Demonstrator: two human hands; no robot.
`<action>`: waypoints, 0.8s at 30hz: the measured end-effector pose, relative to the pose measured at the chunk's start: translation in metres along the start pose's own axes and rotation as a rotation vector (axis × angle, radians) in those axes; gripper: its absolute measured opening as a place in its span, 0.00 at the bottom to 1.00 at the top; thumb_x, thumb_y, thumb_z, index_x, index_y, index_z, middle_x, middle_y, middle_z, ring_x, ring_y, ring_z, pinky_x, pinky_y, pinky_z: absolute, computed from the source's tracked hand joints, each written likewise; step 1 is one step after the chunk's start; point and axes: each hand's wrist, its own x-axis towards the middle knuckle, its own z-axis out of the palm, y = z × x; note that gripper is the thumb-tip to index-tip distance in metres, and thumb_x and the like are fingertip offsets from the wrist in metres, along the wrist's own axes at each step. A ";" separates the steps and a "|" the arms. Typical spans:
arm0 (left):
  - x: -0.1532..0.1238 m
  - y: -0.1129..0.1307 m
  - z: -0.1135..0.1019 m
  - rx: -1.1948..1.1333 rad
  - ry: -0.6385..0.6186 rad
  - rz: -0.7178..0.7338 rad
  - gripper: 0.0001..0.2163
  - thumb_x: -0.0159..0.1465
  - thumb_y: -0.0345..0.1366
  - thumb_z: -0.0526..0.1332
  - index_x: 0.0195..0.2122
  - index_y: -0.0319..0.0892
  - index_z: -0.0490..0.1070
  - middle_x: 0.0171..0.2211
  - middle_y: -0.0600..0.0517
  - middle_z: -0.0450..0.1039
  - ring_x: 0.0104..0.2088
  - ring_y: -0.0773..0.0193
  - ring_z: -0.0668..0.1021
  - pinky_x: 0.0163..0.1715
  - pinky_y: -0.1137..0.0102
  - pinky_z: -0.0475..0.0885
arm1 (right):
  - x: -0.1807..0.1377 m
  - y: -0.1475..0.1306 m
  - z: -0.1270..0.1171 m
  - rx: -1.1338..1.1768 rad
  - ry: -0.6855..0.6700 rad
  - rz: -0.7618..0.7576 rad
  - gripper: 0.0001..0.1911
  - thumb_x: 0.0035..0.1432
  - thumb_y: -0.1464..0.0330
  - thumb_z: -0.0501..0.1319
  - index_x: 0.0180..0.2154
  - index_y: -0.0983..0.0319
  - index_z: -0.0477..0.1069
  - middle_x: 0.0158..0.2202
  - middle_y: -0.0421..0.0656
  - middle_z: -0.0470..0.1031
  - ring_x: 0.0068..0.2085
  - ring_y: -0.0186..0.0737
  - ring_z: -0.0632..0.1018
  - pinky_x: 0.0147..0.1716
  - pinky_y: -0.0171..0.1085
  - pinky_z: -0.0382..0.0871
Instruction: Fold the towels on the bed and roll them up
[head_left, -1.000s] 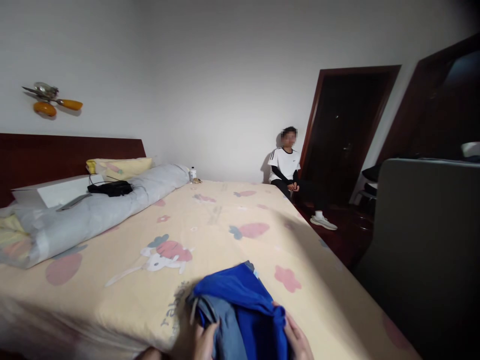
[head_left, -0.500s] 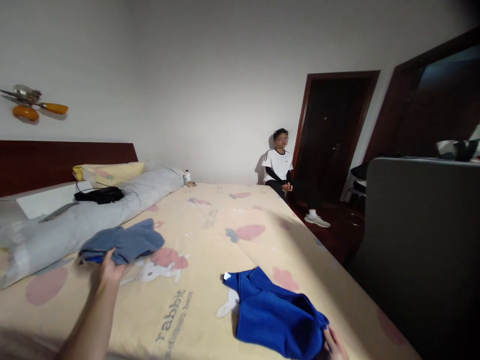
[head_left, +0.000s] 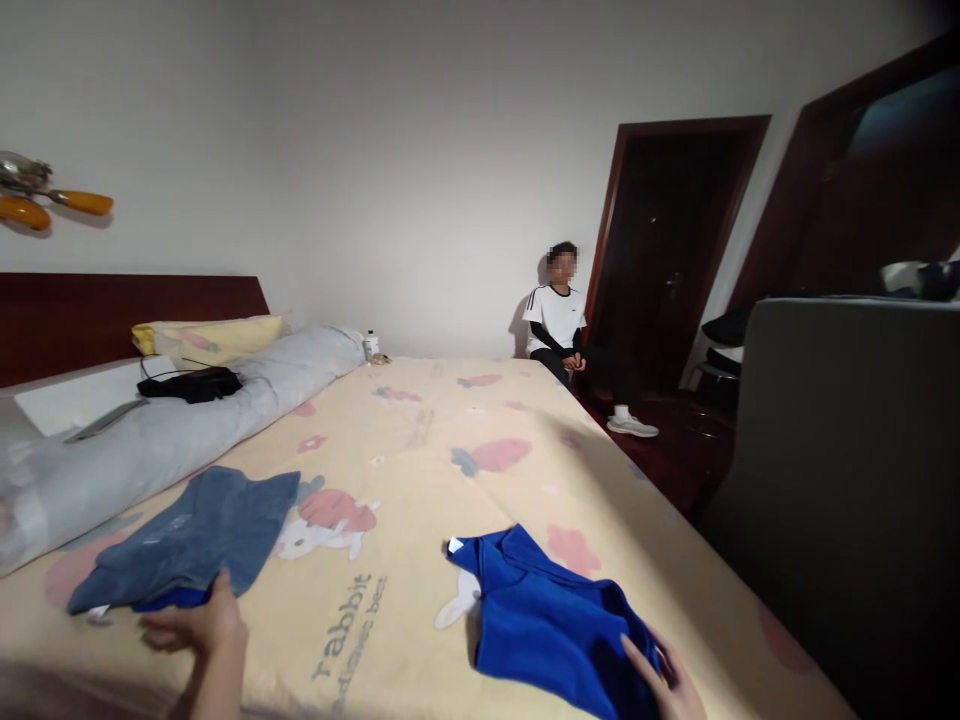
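A royal-blue cloth garment [head_left: 547,625] with a small white tag lies crumpled on the bed at the lower right. My right hand [head_left: 664,675] is closed on its near right edge, thumb on top and fingers partly hidden by the fabric. To the left, a grey-blue cloth [head_left: 202,530] is spread fairly flat, with a white label at its left corner and a strip of blue fabric showing under its near edge. My left hand [head_left: 202,630] is at that near edge, its thumb raised and apart from the fingers.
The bed [head_left: 420,620] has a cream sheet with rabbit and carrot prints. A long grey bolster [head_left: 300,385] runs along the headboard [head_left: 127,320], carrying a black item [head_left: 191,385]. A person [head_left: 556,310] sits beyond the far edge. A dark panel [head_left: 847,480] stands at right.
My left hand has moved nearer to me, and the grey-blue cloth has gone from bunched to spread out lower left. My right hand has shifted slightly over the blue garment's edge.
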 end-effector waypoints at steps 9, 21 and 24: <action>-0.247 0.001 0.066 0.374 -1.254 0.360 0.14 0.58 0.48 0.61 0.23 0.45 0.71 0.22 0.53 0.75 0.31 0.57 0.79 0.36 0.69 0.70 | 0.000 -0.019 -0.002 -0.368 -0.076 -0.126 0.27 0.30 0.47 0.65 0.30 0.59 0.75 0.30 0.44 0.81 0.36 0.51 0.79 0.36 0.41 0.73; -0.295 0.011 0.131 0.357 -1.261 0.309 0.13 0.52 0.27 0.64 0.38 0.43 0.67 0.39 0.49 0.76 0.43 0.59 0.77 0.44 0.69 0.68 | 0.042 -0.044 0.018 -0.597 -0.220 -0.406 0.25 0.44 0.47 0.55 0.26 0.61 0.77 0.25 0.45 0.80 0.31 0.52 0.79 0.31 0.41 0.70; -0.269 0.007 0.104 0.269 -1.168 0.230 0.14 0.55 0.30 0.61 0.43 0.43 0.63 0.39 0.49 0.75 0.41 0.60 0.78 0.42 0.69 0.71 | 0.050 -0.051 0.044 -0.602 -0.255 -0.478 0.24 0.47 0.50 0.54 0.30 0.63 0.78 0.30 0.48 0.81 0.34 0.51 0.80 0.35 0.41 0.72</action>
